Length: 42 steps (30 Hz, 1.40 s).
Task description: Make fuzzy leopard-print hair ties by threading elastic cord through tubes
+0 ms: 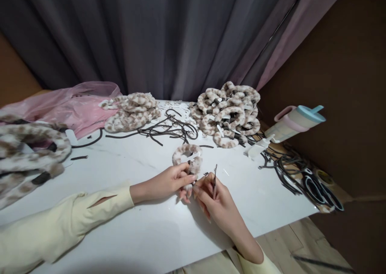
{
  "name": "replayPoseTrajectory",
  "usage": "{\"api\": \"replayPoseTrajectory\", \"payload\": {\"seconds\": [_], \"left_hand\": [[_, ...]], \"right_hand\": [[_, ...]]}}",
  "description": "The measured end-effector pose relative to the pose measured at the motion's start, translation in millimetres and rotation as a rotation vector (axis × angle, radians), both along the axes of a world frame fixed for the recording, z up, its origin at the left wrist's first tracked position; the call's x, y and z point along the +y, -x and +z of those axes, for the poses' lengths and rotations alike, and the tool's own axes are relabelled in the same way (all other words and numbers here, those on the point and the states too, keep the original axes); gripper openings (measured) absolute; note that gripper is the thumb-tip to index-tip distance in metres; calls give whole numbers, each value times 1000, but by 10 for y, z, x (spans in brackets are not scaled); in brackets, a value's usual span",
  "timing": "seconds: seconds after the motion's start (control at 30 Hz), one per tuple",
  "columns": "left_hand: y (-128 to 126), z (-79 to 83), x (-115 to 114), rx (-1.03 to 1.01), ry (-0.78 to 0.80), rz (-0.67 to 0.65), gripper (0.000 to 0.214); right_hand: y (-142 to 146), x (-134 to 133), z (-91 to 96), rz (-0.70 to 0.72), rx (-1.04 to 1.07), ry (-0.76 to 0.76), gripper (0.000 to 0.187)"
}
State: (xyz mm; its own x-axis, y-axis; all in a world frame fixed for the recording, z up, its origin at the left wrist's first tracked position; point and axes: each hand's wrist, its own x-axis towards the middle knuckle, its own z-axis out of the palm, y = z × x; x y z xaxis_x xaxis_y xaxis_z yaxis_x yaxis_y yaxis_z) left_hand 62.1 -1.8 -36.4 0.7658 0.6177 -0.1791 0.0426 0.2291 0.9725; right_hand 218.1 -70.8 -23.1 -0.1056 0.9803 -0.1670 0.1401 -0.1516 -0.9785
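In front of me a small fluffy ring (180, 152), white with brown patches, stands above the white table. My left hand (176, 180) is closed on its lower right side, and a white tag (193, 156) hangs at the ring. My right hand (217, 201) meets it there, thumb and forefinger pinched close to the left fingertips. A thin, pointed metal tool (215, 180), perhaps small scissors, sticks up from among the right fingers. What the right fingertips pinch is too small to make out. Beyond the ring lie loose dark cords (169, 129).
Two heaps of similar fluffy rings (132, 111) (232, 113) lie at the back. Larger fluffy loops (33, 157) and a pink plastic bag (81, 105) are at left. At right are a tumbler (289, 123), cord bundles (286, 165) and big scissors (322, 189) by the table's edge.
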Motion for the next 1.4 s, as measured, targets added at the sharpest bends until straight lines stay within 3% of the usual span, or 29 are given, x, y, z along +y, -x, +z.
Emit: {"api": "replayPoseTrajectory", "payload": {"seconds": [0.43, 0.53, 0.67, 0.77, 0.87, 1.07, 1.17, 1.27, 1.4], "left_hand": [[7, -51, 31, -24, 19, 28, 35], [2, -56, 44, -69, 49, 38, 36], [-1, -34, 67, -118, 137, 76, 39], [7, -7, 89, -142, 209, 105, 40], [18, 17, 109, -156, 247, 118, 38], [9, 50, 126, -124, 251, 152, 37], [-2, 45, 131, -114, 249, 182, 37], [-6, 30, 134, -97, 240, 203, 36], [-10, 28, 139, -65, 236, 207, 35]], "right_hand": [[-43, 25, 9, -2, -50, 3, 28], [-197, 91, 20, -69, -240, -84, 34], [-498, 196, -14, -156, -681, -180, 33], [-655, 243, -37, -103, -978, -128, 25], [-699, 269, 4, -37, -1142, -99, 22], [-667, 362, 137, 2, -1378, -276, 18], [-637, 394, 199, -23, -1350, -371, 17], [-704, 383, 271, -81, -1135, -393, 28], [-1185, 388, 268, -331, -968, -338, 40]]}}
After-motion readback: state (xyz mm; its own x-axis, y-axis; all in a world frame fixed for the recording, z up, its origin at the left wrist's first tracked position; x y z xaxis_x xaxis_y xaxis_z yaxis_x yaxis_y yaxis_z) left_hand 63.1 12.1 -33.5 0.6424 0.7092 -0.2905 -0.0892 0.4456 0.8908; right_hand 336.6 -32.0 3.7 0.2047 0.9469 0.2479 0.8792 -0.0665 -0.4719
